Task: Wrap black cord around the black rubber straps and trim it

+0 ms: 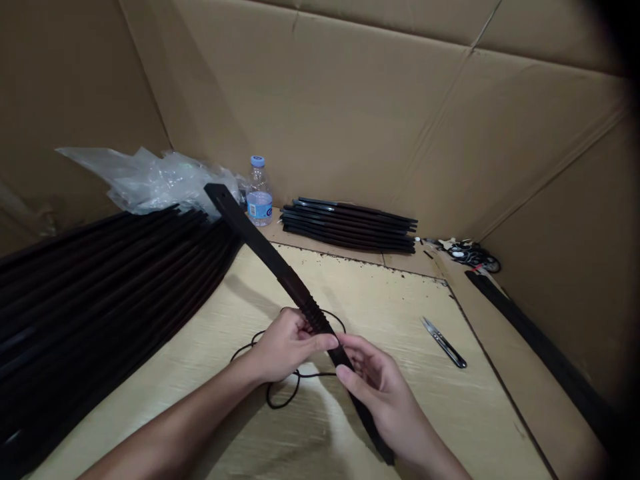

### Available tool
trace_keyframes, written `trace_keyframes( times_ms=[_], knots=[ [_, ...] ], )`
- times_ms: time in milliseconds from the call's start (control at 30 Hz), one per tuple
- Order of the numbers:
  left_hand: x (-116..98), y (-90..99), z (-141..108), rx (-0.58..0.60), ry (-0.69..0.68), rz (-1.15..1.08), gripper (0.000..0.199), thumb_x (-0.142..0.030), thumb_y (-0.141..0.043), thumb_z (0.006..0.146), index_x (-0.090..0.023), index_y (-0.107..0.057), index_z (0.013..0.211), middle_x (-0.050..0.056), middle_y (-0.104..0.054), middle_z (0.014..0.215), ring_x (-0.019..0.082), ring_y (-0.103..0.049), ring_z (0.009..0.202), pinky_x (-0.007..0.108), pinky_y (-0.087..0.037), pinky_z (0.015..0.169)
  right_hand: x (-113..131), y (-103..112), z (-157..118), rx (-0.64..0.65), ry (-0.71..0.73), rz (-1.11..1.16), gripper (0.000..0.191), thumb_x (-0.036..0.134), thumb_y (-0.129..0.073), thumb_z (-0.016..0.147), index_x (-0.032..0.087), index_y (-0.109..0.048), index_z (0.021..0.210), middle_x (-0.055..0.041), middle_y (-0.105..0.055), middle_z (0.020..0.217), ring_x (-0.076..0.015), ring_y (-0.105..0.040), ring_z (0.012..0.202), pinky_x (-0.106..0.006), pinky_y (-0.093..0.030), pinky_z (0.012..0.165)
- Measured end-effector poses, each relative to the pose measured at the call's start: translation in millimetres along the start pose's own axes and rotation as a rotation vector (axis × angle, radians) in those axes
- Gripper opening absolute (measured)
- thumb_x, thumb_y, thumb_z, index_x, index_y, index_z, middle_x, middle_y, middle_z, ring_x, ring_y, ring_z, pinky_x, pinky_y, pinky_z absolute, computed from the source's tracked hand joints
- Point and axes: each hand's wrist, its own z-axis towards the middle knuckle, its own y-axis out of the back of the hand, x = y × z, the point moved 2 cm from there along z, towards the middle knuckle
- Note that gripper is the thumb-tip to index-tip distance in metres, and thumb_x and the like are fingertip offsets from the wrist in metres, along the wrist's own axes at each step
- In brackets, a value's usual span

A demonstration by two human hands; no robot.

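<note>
A long, flat black strip (260, 243) with a hole near its upper end slants across the view, raised above the board. Around its middle sits a ridged band of black cord wraps. My left hand (295, 343) grips the strip just below these wraps, thumb on top. Lower down, my right hand (367, 377) is closed on the same strip, thumb on its face and fingers behind. Loops of thin black cord (285, 400) hang or lie beneath the hands; where the cord meets the fingers is hidden.
Thread snips (444, 343) lie on the pale board (400, 300). Many black strips (100, 293) are piled at left, with a smaller stack (350, 225) behind. A water bottle (259, 193), clear plastic bags (160, 180) and cord scraps (470, 253) stand along the cardboard wall (320, 100).
</note>
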Motion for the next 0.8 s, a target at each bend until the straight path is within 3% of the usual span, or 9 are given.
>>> trace_keyframes(
  times_ms=[133,233,333,433,533,600,700,800],
  knots=[
    [-1.4,-0.8,-0.4,-0.003,-0.005,-0.03,0.031,-0.041,-0.066,0.076,-0.01,-0.065,0.073,0.004,-0.063,0.069,0.014,-0.054,0.064,0.023,-0.041,0.059,2.9,-0.2,-5.2,0.062,0.001,0.001,0.034,0.036,-0.071,0.074,0.016,-0.051,0.092,-0.0041,-0.063,0.099,-0.0079,-0.059,0.09,-0.017,-0.047,0.08],
    [-0.2,-0.8,0.0,-0.06,0.011,0.036,0.037,-0.042,-0.064,0.077,-0.011,-0.059,0.058,0.001,-0.053,0.054,0.01,-0.044,0.053,0.022,-0.032,0.05,2.6,-2.9,-7.9,0.093,0.038,0.12,0.037,0.034,-0.071,0.074,0.018,-0.04,0.088,-0.0053,-0.064,0.106,-0.0098,-0.061,0.094,-0.022,-0.048,0.085],
    [0.1,-1.8,-0.1,-0.112,0.001,0.108,0.042,-0.044,-0.063,0.078,-0.011,-0.056,0.054,-0.003,-0.042,0.048,0.007,-0.034,0.049,0.021,-0.025,0.047,-1.2,-4.1,-7.6,0.048,0.097,0.08,0.032,0.039,-0.063,0.081,0.017,-0.041,0.085,-0.0037,-0.064,0.089,-0.0057,-0.058,0.075,-0.017,-0.046,0.072],
    [-1.3,-5.6,-0.9,-0.004,0.003,-0.004,0.04,-0.048,-0.066,0.075,-0.01,-0.061,0.062,0.0,-0.051,0.054,0.01,-0.043,0.053,0.021,-0.033,0.05,-5.2,-2.3,-6.4,-0.03,0.16,0.0,0.032,0.045,-0.053,0.086,0.014,-0.047,0.08,-0.003,-0.06,0.083,-0.0043,-0.054,0.073,-0.014,-0.043,0.069],
    [-3.6,-6.7,-2.3,0.093,0.009,-0.075,0.038,-0.048,-0.071,0.07,-0.01,-0.064,0.071,0.002,-0.058,0.064,0.012,-0.049,0.061,0.023,-0.039,0.057,-5.6,-0.3,-5.7,-0.03,0.141,-0.039,0.033,0.044,-0.057,0.084,0.017,-0.055,0.103,-0.0034,-0.059,0.092,-0.0057,-0.056,0.084,-0.015,-0.044,0.076],
    [-3.9,-4.4,-3.1,0.077,-0.005,-0.003,0.039,-0.047,-0.071,0.07,-0.01,-0.061,0.066,0.0,-0.051,0.059,0.01,-0.041,0.056,0.021,-0.033,0.052,-3.5,0.2,-5.6,0.013,0.105,-0.047,0.043,0.042,-0.063,0.08,0.019,-0.053,0.115,-0.0029,-0.059,0.091,-0.0053,-0.055,0.081,-0.014,-0.044,0.074],
    [-3.1,-1.3,-4.1,0.065,-0.055,0.123,0.045,-0.047,-0.067,0.074,-0.012,-0.05,0.052,-0.004,-0.033,0.05,0.007,-0.027,0.05,0.022,-0.021,0.046,0.9,-0.4,-6.1,0.059,0.085,-0.067,0.035,0.039,-0.069,0.076,0.015,-0.058,0.099,-0.0031,-0.06,0.086,-0.0047,-0.055,0.078,-0.013,-0.044,0.071],
    [-2.4,-0.6,-4.1,0.085,-0.077,0.154,0.043,-0.043,-0.061,0.081,-0.012,-0.051,0.053,-0.004,-0.034,0.05,0.007,-0.027,0.05,0.022,-0.021,0.047,3.7,-1.8,-7.6,0.039,0.098,-0.027,0.034,0.036,-0.07,0.075,0.015,-0.053,0.096,-0.0042,-0.062,0.092,-0.0062,-0.059,0.082,-0.015,-0.047,0.074]
  ],
)
